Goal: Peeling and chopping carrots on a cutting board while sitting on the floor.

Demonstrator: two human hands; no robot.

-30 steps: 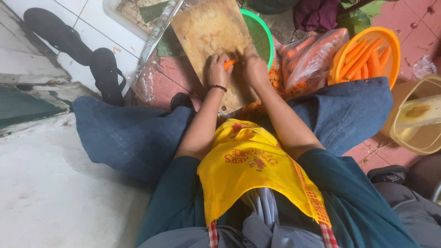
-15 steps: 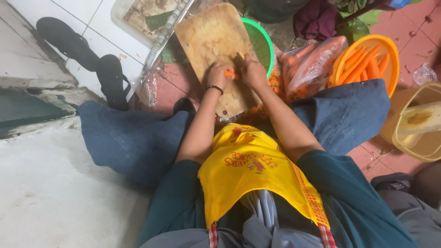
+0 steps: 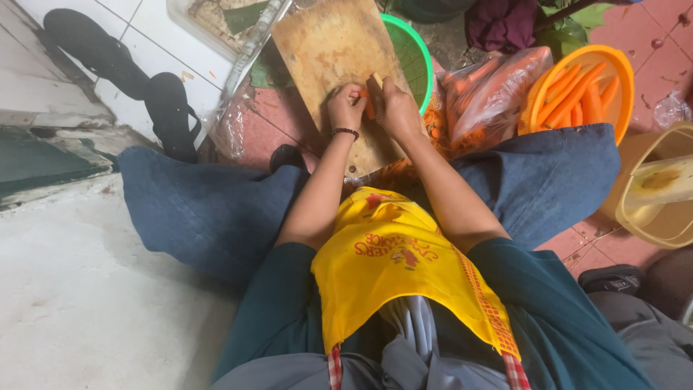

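Observation:
A worn wooden cutting board [image 3: 328,43] lies on the floor in front of my knees. Both hands meet at its near right part. My left hand [image 3: 345,105], with a dark band on its wrist, pinches a small orange carrot piece [image 3: 365,100] against the board. My right hand [image 3: 397,108] is closed beside it around a knife whose pale handle end [image 3: 376,78] sticks up from the fist; the blade is hidden. A yellow apron [image 3: 390,267] covers my lap.
A green basket [image 3: 417,54] sits under the board's right edge. To the right are a plastic bag of carrots [image 3: 491,87], an orange bowl [image 3: 622,76] of peeled carrots and a yellow bucket [image 3: 650,213]. Black sandals [image 3: 170,115] lie at left, and a clear tray [image 3: 209,18] sits at the far left.
Both hands have stayed together on the board over the carrot piece, shifting only slightly. The view has drifted a little.

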